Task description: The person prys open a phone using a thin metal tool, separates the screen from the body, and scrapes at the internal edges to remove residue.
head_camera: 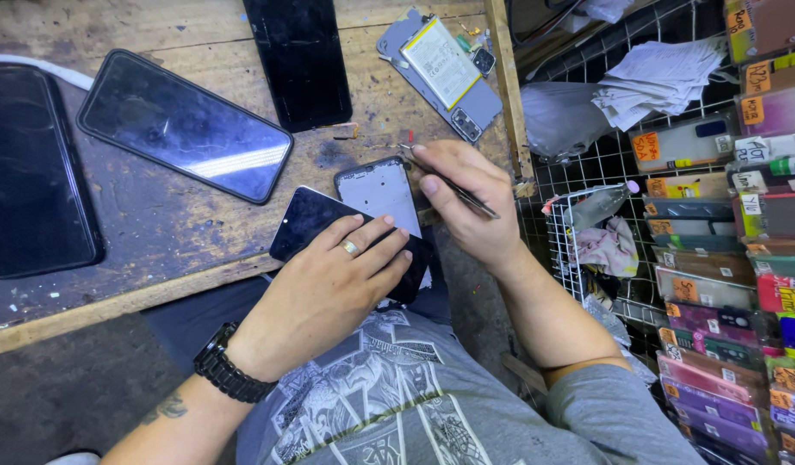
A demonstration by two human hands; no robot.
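Note:
My left hand (329,280), with a ring and a black wristwatch, lies flat on a dark phone screen panel (307,220) that overhangs the front edge of the wooden bench (156,284). Under and behind that panel sits a pale grey phone frame (380,189). My right hand (466,202) pinches thin metal tweezers (453,185); their tip rests at the frame's upper right corner.
Three dark phones lie on the bench: at the far left (31,168), in the middle (182,125) and at the top (298,60). An opened phone with its battery showing (445,69) lies at the back. Wire racks with phone cases (716,284) stand to the right.

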